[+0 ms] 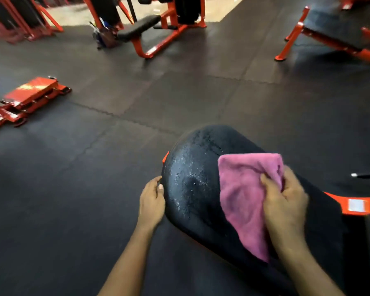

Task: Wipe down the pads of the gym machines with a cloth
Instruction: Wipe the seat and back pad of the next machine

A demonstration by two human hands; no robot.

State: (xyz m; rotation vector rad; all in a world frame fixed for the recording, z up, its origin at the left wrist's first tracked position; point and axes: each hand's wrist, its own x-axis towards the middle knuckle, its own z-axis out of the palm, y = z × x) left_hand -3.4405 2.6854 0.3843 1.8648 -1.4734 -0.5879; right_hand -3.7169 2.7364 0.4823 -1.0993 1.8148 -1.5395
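The pad (pixel 192 178) is a black, rounded cushion, glossy, lying at the lower centre-right of the view and running toward the lower right. Its near-left part is beaded with droplets and wet streaks. The part under and right of the cloth looks duller, though blur makes it hard to judge.

A pink cloth (pixel 241 189) lies spread over the pad's upper right side. Its top edge is folded square and its lower corner hangs down toward the pad's near edge.

The right hand (pixel 286 201) lies on the cloth's right side. Its fingers are curled and gather a fold of the fabric, so it grips the cloth against the pad. The left hand (pixel 152 199) is at the pad's left rim. Its thumb lies on the edge and the fingers curl out of sight behind it, so it holds the pad.

An orange frame (pixel 350 205) bearing a pale label juts out from under the pad at the right. Just above it is a thin black bar (pixel 367 174) with a white tip.

All around is a floor (pixel 115 103) of dark interlocking mats. Well apart stand a low orange machine (pixel 30 97) at the left, an orange-framed bench (pixel 141 26) with a black seat at the top, and another bench (pixel 333 24) at the top right.
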